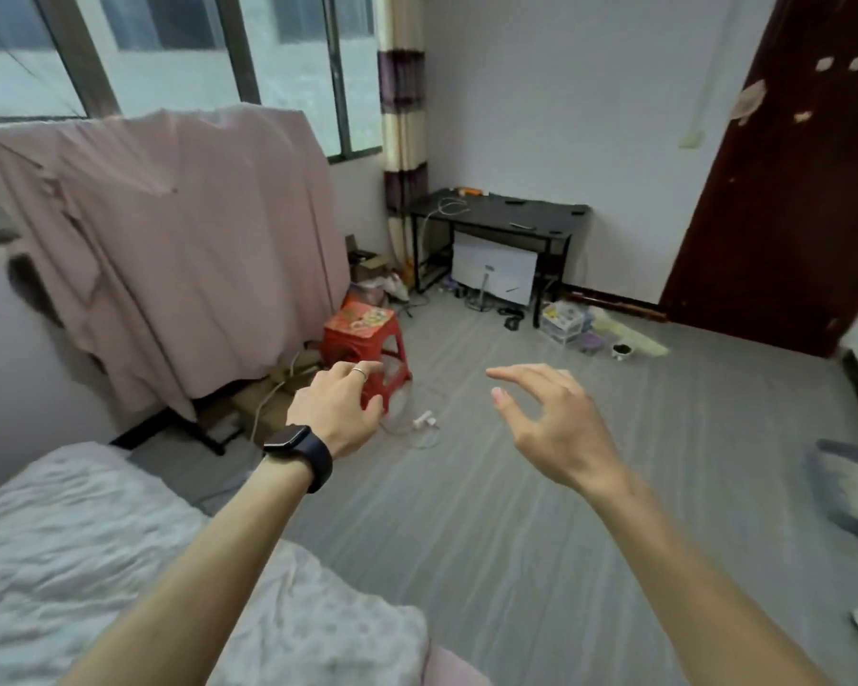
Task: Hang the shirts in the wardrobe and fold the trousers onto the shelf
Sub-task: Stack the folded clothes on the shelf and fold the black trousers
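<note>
A clothes rack draped with a pink cloth cover (184, 240) stands at the left under the window. My left hand (340, 408), with a ring and a dark watch on the wrist, is stretched out in front of me, fingers loosely curled, holding nothing. My right hand (551, 420) is out beside it, fingers relaxed and spread, also holding nothing. Both hover over the grey floor, apart from the rack. No shirts or trousers show apart from whatever the cover hides.
A bed with pale bedding (95, 561) fills the lower left. A red plastic stool (365, 339) and a white charger cable (424, 420) lie ahead. A black desk (501, 217) stands at the far wall, clutter beneath it. A dark door (788, 190) is at right.
</note>
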